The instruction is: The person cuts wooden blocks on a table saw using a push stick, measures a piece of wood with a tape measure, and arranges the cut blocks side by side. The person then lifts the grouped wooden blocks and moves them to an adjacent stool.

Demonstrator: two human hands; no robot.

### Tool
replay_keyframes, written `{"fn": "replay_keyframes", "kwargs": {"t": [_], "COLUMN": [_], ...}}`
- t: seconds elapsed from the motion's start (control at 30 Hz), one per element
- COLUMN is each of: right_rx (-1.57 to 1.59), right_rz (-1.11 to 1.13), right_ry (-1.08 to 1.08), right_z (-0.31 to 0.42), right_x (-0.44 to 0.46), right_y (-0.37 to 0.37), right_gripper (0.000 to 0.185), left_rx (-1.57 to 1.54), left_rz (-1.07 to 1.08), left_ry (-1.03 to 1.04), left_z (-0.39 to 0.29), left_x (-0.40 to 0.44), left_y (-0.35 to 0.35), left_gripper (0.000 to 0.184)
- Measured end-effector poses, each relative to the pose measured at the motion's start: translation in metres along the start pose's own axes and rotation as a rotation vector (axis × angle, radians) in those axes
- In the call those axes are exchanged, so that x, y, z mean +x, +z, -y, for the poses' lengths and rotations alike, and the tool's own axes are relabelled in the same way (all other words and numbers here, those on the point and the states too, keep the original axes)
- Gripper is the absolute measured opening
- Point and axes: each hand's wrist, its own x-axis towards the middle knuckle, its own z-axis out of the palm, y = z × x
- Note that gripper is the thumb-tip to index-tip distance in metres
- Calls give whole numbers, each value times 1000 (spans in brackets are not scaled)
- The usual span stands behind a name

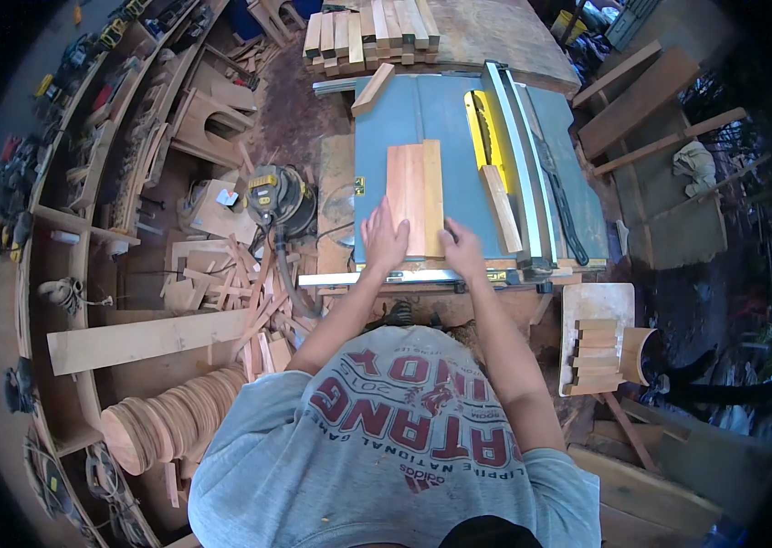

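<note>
On the blue saw table lie a wide reddish board and a narrow yellowish strip, side by side. My left hand rests on the lower left part of the reddish board, its fingers spread. At the strip's lower right edge is my right hand, its fingers curled around something dark and small that I cannot make out. To the right, a loose wood block lies between the strip and the metal fence, below the yellow blade insert.
Stacked wood pieces lie beyond the table, and another block sits at its far left corner. A yellow and black machine and wood scraps are on the left. A pale board with short blocks stands at the right.
</note>
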Motion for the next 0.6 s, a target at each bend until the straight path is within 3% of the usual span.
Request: {"fn": "replay_keyframes", "kwargs": {"t": [0.07, 0.13, 0.17, 0.23, 0.47, 0.53, 0.6], "right_rx": [-519, -756, -757, -746, -449, -37, -46], "right_rz": [-281, -444, -442, -171, -265, -186, -243], "right_ry": [-109, -242, -241, -34, -63, 313, 269], "right_z": [29, 47, 43, 35, 16, 21, 28], "right_x": [-4, -1, 1, 6, 17, 16, 13], "right_y": [-39, -73, -78, -88, -69, -58, -51], "right_gripper": [50, 53, 53, 62, 49, 41, 40], "left_rx": [-6, 1, 0, -11, -39, -24, -18], "left_rz": [7, -24, -22, 32, 14, 7, 12], "left_ry": [-9, 9, 7, -33, -39, -23, -23], "left_z": [1, 3, 4, 0, -2, 0, 1], "left_x": [0, -1, -3, 0, -1, -1, -1], "left_y": [-1, 2, 2, -1, -4, -2, -1], "left_gripper": [81, 81, 81, 80, 79, 80, 80]}}
